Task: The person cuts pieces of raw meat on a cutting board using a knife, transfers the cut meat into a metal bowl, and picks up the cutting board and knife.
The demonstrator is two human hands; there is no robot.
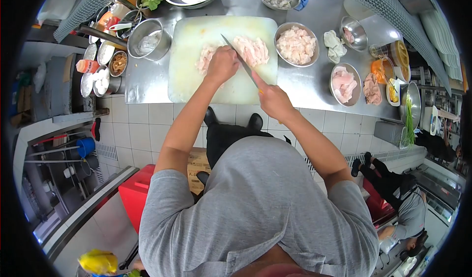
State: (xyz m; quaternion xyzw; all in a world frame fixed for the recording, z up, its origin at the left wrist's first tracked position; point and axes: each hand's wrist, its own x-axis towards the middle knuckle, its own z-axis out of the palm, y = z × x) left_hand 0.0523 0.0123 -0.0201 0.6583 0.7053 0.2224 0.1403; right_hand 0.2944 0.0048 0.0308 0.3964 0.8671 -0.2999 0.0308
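Note:
My right hand grips a kitchen knife, its long blade slanting up and left across the cutting board. Beside the blade, my left hand is closed with its fingers curled down over pale raw meat; its fingertips are partly hidden. Right of the blade lies a heap of cut raw meat pieces. A metal bowl full of similar pieces stands just off the board's right edge.
More raw meat fills a bowl at the right, near a crumpled cloth. A metal pot stands left of the board; condiment bowls crowd the far left. Another person is at lower right.

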